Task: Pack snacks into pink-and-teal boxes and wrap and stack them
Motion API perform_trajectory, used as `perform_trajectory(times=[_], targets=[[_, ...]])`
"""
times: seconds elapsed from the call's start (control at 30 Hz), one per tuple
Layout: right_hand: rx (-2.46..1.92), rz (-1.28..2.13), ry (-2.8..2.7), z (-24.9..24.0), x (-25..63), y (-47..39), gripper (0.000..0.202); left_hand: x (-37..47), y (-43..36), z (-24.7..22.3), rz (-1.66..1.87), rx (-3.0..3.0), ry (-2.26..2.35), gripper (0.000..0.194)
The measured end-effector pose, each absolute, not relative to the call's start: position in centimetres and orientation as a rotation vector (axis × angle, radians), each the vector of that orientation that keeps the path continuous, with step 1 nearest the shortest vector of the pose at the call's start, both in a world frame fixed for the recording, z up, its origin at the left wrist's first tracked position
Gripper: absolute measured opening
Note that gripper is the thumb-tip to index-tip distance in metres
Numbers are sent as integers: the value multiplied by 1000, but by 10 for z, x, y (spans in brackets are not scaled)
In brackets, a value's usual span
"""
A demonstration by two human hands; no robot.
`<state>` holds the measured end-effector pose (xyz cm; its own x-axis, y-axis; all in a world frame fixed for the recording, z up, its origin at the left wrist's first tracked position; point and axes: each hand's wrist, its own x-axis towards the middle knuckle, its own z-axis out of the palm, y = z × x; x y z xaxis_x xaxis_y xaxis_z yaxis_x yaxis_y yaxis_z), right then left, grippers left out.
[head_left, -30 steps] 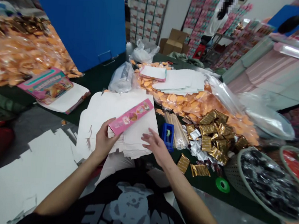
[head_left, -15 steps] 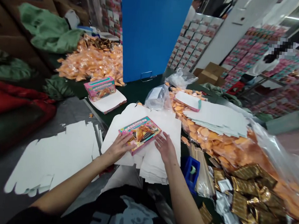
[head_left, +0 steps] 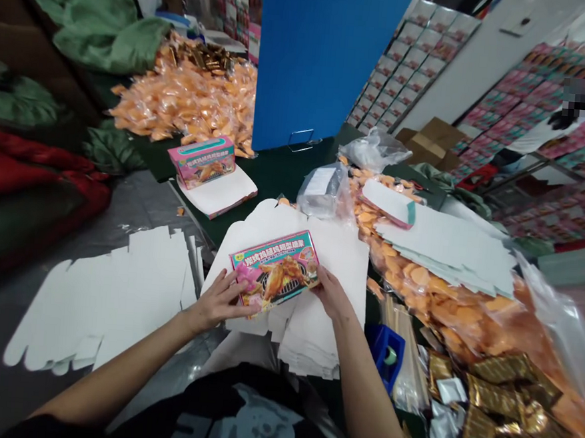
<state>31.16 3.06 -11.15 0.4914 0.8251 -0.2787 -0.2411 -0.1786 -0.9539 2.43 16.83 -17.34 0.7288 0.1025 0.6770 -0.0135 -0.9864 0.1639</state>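
Observation:
Between my two hands is a pink and teal printed cardboard box (head_left: pixel 277 276), its front with a picture of grilled chicken tilted up toward me. My left hand (head_left: pixel 221 299) grips its left end, fingers across the front. At the right end my right hand (head_left: pixel 332 291) is closed on the box, its fingertips partly hidden behind the edge. Beneath the box lies a stack of flat white carton blanks (head_left: pixel 314 334). A similar box (head_left: pixel 203 166) stands at the back left on a white flap.
More white blanks (head_left: pixel 117 293) lie at left. A blue tape dispenser (head_left: pixel 384 355), wooden sticks (head_left: pixel 404 347) and gold packets (head_left: pixel 497 400) are at right. Orange wrapped pieces (head_left: pixel 195 105) are heaped at the back. A blue panel (head_left: pixel 318 61) rises ahead. A person (head_left: pixel 543 133) is at far right.
The box has been lifted and tilted up so its front faces me more. My right hand, apart from its edge before, has closed on the right end. The view has shifted slightly.

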Motion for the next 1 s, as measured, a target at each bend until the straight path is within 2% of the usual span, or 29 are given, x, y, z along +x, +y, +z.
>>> perform_trajectory(times=[0.1,0.23,0.33,0.47,0.7,1.0], targets=[[-1296,1055,-496,-115,307,41,57,25,176,-162,1196,2461,321,86],[-1226,1035,-544,-122,305,63,62,35,193,-142,1010,1762,564,92],[-1213,1043,-588,-127,301,83,65,38,210,-133,885,1527,627,84],[-1218,969,-586,-137,296,109,65,34,235,-126,929,1453,720,68],[-1335,956,-574,-162,305,128,57,34,320,-125,1390,1506,917,70],[-1359,972,-625,-165,305,122,52,52,421,-149,1536,1493,1097,71]])
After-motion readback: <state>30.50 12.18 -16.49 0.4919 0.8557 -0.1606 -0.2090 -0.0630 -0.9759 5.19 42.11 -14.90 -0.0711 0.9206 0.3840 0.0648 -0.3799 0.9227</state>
